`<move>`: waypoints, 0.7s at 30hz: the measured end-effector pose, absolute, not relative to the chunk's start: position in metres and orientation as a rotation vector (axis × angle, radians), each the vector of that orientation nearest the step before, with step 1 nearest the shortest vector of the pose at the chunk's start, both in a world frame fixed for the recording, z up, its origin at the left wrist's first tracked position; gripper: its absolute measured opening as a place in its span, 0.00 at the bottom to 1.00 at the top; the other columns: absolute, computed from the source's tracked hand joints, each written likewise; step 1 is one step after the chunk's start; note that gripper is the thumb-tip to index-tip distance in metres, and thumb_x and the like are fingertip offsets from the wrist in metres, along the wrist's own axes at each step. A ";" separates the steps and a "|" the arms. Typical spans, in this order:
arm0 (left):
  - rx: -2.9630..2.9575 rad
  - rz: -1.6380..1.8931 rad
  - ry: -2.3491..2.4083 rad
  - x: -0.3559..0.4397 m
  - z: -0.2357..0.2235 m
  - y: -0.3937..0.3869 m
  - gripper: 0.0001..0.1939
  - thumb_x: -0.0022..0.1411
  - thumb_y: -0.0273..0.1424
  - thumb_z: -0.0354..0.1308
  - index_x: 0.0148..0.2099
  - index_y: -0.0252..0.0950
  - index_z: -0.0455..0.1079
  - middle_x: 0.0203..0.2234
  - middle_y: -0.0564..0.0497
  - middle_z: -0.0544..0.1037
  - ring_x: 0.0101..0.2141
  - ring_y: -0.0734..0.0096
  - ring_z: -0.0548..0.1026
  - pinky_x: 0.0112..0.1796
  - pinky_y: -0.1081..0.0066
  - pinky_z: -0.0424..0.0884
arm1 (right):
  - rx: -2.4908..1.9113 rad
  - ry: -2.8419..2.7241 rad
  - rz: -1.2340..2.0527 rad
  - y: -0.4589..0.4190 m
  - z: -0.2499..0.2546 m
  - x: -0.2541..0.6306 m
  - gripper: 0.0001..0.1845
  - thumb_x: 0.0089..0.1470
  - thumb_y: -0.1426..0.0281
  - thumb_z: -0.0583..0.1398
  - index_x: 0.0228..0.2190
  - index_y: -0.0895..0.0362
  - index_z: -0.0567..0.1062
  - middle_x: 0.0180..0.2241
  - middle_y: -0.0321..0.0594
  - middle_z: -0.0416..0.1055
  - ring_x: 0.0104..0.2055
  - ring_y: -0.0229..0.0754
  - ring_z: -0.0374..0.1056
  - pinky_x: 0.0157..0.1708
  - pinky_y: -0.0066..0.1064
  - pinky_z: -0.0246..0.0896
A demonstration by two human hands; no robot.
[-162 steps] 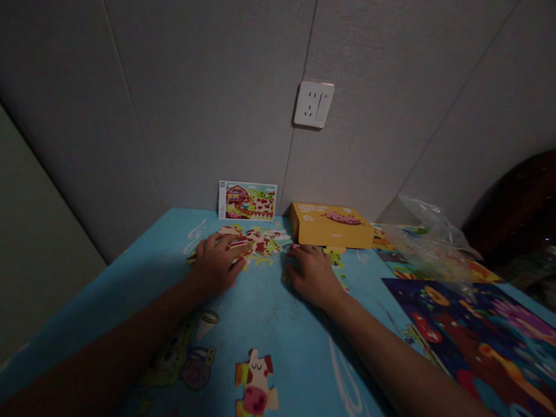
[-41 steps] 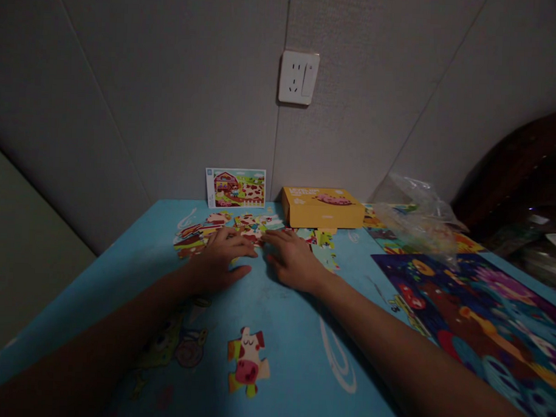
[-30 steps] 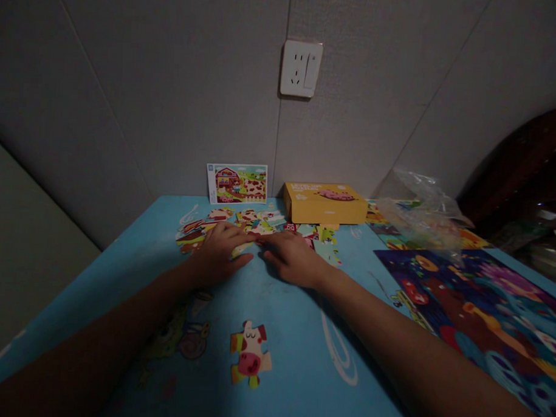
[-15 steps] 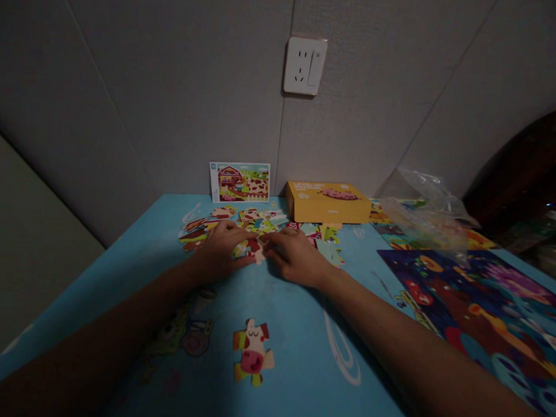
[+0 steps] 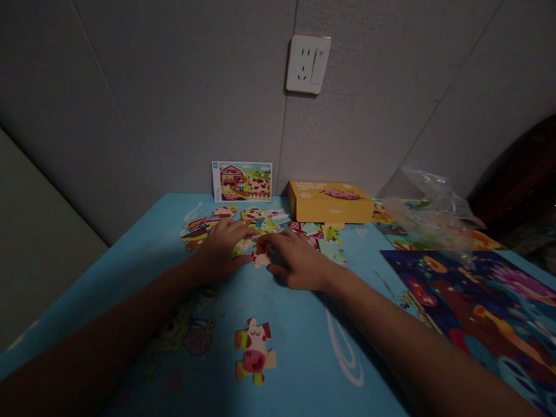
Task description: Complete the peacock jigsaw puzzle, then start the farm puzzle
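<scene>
My left hand (image 5: pixel 222 246) rests over the near left side of a spread of loose jigsaw pieces (image 5: pixel 263 223), its fingers stretched out and its thumb apart. A brown and pale puzzle piece (image 5: pixel 260 257) lies between my hands, with my left thumb tip at its edge. My right hand (image 5: pixel 299 258) reaches in from the other side, index finger extended over that piece and thumb held away from it. Both hands look open, though some fingertips are hidden. Closer to me, a puzzle piece with a cow's face (image 5: pixel 255 352) lies apart on the blue tabletop (image 5: pixel 290 379).
A farm picture card (image 5: pixel 242 182) leans against the wall. Beside it stands a yellow puzzle box (image 5: pixel 330 202). To the right are a crumpled clear plastic bag (image 5: pixel 435 217) and a dark, colourful picture sheet (image 5: pixel 493 319). A wall socket (image 5: pixel 308 63) is above.
My right thumb and index finger have spread further apart, showing more of the piece between my hands. My left hand has barely moved. The view has shifted slightly.
</scene>
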State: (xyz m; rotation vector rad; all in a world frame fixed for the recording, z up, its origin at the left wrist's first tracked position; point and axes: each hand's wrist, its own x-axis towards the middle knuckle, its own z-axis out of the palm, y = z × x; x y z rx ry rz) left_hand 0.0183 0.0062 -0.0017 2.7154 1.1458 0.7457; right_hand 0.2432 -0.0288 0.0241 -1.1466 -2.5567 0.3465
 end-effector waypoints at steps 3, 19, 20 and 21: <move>2.777 0.747 1.158 0.016 -0.004 0.010 0.14 0.59 0.29 0.60 0.48 0.37 0.72 0.43 0.47 0.74 0.47 0.56 0.64 0.50 0.54 0.60 | -1.202 -2.569 0.237 -0.028 0.028 0.244 0.30 0.49 0.70 0.62 0.55 0.60 0.66 0.48 0.50 0.70 0.50 0.54 0.60 0.50 0.45 0.51; 2.733 0.206 0.552 0.031 0.031 -0.046 0.34 0.43 0.57 0.66 0.43 0.38 0.65 0.41 0.48 0.68 0.43 0.58 0.64 0.48 0.61 0.55 | -1.386 -2.638 0.185 -0.031 0.035 0.257 0.14 0.47 0.63 0.62 0.35 0.59 0.74 0.38 0.46 0.68 0.42 0.48 0.63 0.40 0.37 0.53; 2.737 0.212 0.568 0.028 0.031 -0.042 0.32 0.45 0.56 0.65 0.44 0.39 0.66 0.42 0.48 0.68 0.44 0.58 0.64 0.49 0.61 0.54 | -1.381 -2.634 0.194 -0.031 0.035 0.258 0.14 0.46 0.63 0.62 0.34 0.59 0.74 0.38 0.46 0.68 0.42 0.48 0.63 0.40 0.37 0.52; 2.739 0.217 0.587 0.025 0.031 -0.039 0.30 0.48 0.55 0.64 0.44 0.39 0.66 0.43 0.48 0.68 0.45 0.58 0.64 0.49 0.61 0.54 | -1.370 -2.628 0.201 -0.031 0.035 0.258 0.14 0.45 0.64 0.62 0.34 0.59 0.73 0.38 0.46 0.68 0.41 0.48 0.63 0.40 0.37 0.52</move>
